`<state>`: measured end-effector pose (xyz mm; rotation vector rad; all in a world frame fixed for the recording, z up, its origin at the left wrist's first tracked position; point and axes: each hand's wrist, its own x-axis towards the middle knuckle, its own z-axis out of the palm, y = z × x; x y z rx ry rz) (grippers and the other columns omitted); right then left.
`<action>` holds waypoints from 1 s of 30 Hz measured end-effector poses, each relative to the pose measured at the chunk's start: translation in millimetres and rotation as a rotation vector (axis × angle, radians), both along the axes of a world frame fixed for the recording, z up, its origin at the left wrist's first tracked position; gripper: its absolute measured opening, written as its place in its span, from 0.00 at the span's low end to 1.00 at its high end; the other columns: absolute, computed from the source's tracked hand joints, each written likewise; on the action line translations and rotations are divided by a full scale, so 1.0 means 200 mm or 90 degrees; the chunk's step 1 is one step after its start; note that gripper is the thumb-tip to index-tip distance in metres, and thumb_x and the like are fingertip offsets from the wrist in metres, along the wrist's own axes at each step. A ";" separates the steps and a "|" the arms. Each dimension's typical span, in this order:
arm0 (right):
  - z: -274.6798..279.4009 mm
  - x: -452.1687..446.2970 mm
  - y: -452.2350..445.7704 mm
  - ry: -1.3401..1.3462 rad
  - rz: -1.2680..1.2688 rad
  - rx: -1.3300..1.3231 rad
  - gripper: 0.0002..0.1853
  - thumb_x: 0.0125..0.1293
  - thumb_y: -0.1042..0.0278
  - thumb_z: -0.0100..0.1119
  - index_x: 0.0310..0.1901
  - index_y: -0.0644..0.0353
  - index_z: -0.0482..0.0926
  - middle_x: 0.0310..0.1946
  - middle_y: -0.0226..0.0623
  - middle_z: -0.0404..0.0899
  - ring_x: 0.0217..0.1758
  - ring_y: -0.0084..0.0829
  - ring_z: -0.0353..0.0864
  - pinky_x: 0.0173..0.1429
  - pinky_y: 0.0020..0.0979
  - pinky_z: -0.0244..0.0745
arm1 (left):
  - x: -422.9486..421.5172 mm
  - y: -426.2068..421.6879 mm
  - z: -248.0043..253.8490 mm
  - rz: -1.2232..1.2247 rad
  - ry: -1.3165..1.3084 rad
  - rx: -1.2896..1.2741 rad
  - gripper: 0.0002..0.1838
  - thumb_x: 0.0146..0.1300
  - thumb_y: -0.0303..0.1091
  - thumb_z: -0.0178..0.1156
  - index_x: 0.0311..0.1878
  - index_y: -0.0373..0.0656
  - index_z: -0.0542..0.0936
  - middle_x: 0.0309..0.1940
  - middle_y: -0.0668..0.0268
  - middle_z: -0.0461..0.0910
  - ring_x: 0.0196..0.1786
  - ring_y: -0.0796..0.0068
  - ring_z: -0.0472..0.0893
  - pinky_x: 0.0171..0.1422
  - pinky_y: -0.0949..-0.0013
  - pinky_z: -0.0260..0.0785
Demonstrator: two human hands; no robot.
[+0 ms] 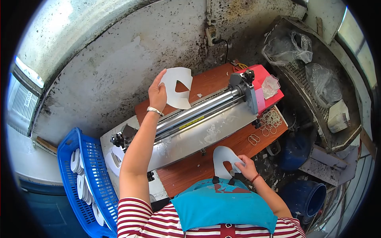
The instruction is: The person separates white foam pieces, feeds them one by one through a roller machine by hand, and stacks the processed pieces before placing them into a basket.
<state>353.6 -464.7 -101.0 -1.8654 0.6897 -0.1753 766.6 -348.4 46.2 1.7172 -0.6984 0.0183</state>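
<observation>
Beyond the steel rollers, my left hand point(158, 93) grips the left edge of a white curved cut-out piece point(183, 82) with a triangular hole. The piece stands roughly upright behind the roller machine point(198, 113), its lower edge close to the rollers. Close to my body, my right hand point(247, 168) pinches a second pale cut-out piece point(223, 158), rounded at the top with an opening in its middle. Part of that hole's edge is hidden by my fingers. The machine has a flat metal feed plate point(222, 126) on my side.
A blue basket point(97, 170) with several stacked white pieces point(80, 178) stands left. Rubber bands point(272, 121) lie on the brown tabletop point(190, 168) at right. Beyond are a crate with plastic bags point(323, 85) and a blue barrel point(307, 198). A stained wall point(119, 63) rises behind.
</observation>
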 end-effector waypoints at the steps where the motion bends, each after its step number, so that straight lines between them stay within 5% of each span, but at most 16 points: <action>1: 0.10 0.02 0.01 -0.006 0.007 -0.006 0.13 0.58 0.70 0.62 0.44 0.63 0.76 0.40 0.43 0.81 0.42 0.36 0.81 0.47 0.32 0.75 | 0.01 0.02 0.01 0.005 0.032 0.036 0.26 0.60 0.17 0.43 0.57 0.51 0.76 0.49 0.63 0.78 0.32 0.78 0.74 0.40 0.74 0.68; 5: 0.49 0.04 0.02 -0.163 0.048 0.056 0.15 0.55 0.72 0.66 0.44 0.64 0.76 0.39 0.37 0.82 0.40 0.27 0.81 0.45 0.27 0.76 | 0.05 0.04 -0.02 0.060 -0.160 0.055 0.21 0.58 0.17 0.46 0.50 0.48 0.80 0.45 0.61 0.79 0.30 0.72 0.77 0.38 0.71 0.70; 8: 0.60 0.17 -0.06 -0.165 0.051 0.205 0.15 0.55 0.72 0.67 0.43 0.66 0.76 0.37 0.34 0.82 0.37 0.21 0.80 0.42 0.23 0.75 | -0.04 0.02 0.04 0.119 -0.536 0.148 0.18 0.53 0.19 0.52 0.45 0.47 0.81 0.46 0.59 0.79 0.33 0.58 0.79 0.37 0.62 0.71; 11: 0.57 0.34 -0.10 -0.151 0.018 0.339 0.12 0.57 0.69 0.66 0.39 0.67 0.78 0.32 0.32 0.81 0.33 0.17 0.78 0.37 0.20 0.74 | -0.12 -0.02 -0.02 -0.052 -0.591 0.302 0.16 0.53 0.24 0.53 0.45 0.46 0.81 0.49 0.61 0.77 0.36 0.61 0.80 0.42 0.60 0.71; 13: 0.50 0.46 -0.14 -0.045 0.009 0.284 0.12 0.59 0.65 0.65 0.36 0.67 0.79 0.30 0.32 0.81 0.31 0.17 0.78 0.34 0.20 0.73 | -0.20 -0.04 -0.04 -0.187 -0.409 0.465 0.14 0.60 0.33 0.50 0.46 0.44 0.81 0.52 0.59 0.75 0.42 0.58 0.79 0.49 0.58 0.70; 16: 0.52 0.58 -0.17 0.006 -0.009 0.281 0.14 0.60 0.62 0.64 0.32 0.68 0.80 0.26 0.31 0.80 0.25 0.17 0.75 0.29 0.22 0.71 | -0.16 -0.12 -0.21 -0.321 -0.117 0.559 0.25 0.68 0.49 0.39 0.48 0.40 0.78 0.55 0.53 0.72 0.55 0.51 0.73 0.63 0.59 0.61; 23: 0.44 0.80 -0.26 0.061 0.014 0.206 0.18 0.64 0.57 0.59 0.30 0.67 0.80 0.23 0.30 0.78 0.22 0.17 0.73 0.25 0.23 0.68 | -0.13 -0.21 -0.22 -0.312 -0.013 0.602 0.30 0.67 0.55 0.37 0.55 0.40 0.76 0.53 0.49 0.75 0.58 0.54 0.73 0.66 0.62 0.59; 24: 0.44 0.79 -0.25 0.018 -0.014 0.235 0.17 0.64 0.57 0.59 0.30 0.67 0.79 0.23 0.30 0.78 0.23 0.17 0.73 0.26 0.23 0.68 | -0.11 -0.21 -0.24 -0.315 -0.034 0.572 0.23 0.65 0.46 0.45 0.53 0.40 0.77 0.50 0.50 0.77 0.55 0.55 0.75 0.63 0.63 0.62; 25: 0.43 0.78 -0.24 -0.024 -0.039 0.264 0.16 0.64 0.58 0.59 0.31 0.66 0.79 0.23 0.30 0.78 0.24 0.17 0.73 0.27 0.23 0.68 | -0.09 -0.20 -0.23 -0.310 -0.033 0.570 0.23 0.65 0.46 0.45 0.53 0.40 0.77 0.50 0.50 0.77 0.55 0.55 0.75 0.63 0.63 0.62; 28: 0.46 0.69 -0.25 -0.021 -0.014 0.273 0.12 0.61 0.64 0.60 0.34 0.67 0.79 0.26 0.30 0.79 0.27 0.19 0.75 0.32 0.23 0.71 | -0.01 -0.17 -0.20 -0.140 0.031 0.390 0.19 0.51 0.25 0.50 0.48 0.43 0.79 0.46 0.54 0.80 0.46 0.57 0.80 0.52 0.63 0.70; 30: 0.47 0.64 -0.25 -0.013 -0.028 0.312 0.11 0.58 0.69 0.62 0.37 0.68 0.78 0.29 0.32 0.80 0.28 0.21 0.77 0.34 0.23 0.73 | 0.01 -0.14 -0.13 -0.085 0.031 0.303 0.20 0.51 0.24 0.51 0.48 0.46 0.79 0.45 0.55 0.79 0.45 0.57 0.80 0.51 0.62 0.70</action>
